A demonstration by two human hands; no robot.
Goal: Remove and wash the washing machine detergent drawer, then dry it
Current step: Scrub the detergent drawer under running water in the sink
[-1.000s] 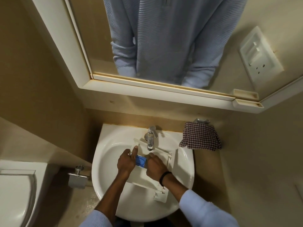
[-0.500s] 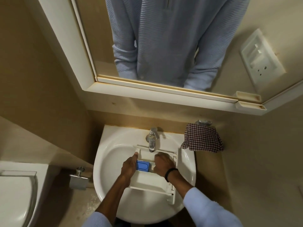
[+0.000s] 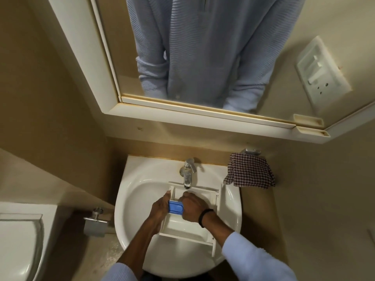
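The white detergent drawer (image 3: 182, 226) lies across the white basin (image 3: 134, 191), its far end under the chrome tap (image 3: 188, 173). A blue insert (image 3: 175, 206) sits in the drawer's middle. My left hand (image 3: 160, 205) grips the drawer's left wall, thumb up along the edge. My right hand (image 3: 192, 207), with a black band on the wrist, rests closed inside the drawer just right of the blue insert, below the spout. Whether water runs from the tap is too faint to tell.
A checked cloth (image 3: 250, 173) hangs at the basin's right rear corner. A mirror (image 3: 203, 57) with a white frame is above, a socket plate (image 3: 322, 72) to its right. A toilet (image 3: 18, 244) and a metal paper holder (image 3: 95, 224) stand on the left.
The drawer has turned from a slant to lie nearly straight and has shifted up under the tap. Both hands moved up with it, the right one going deeper toward the spout.
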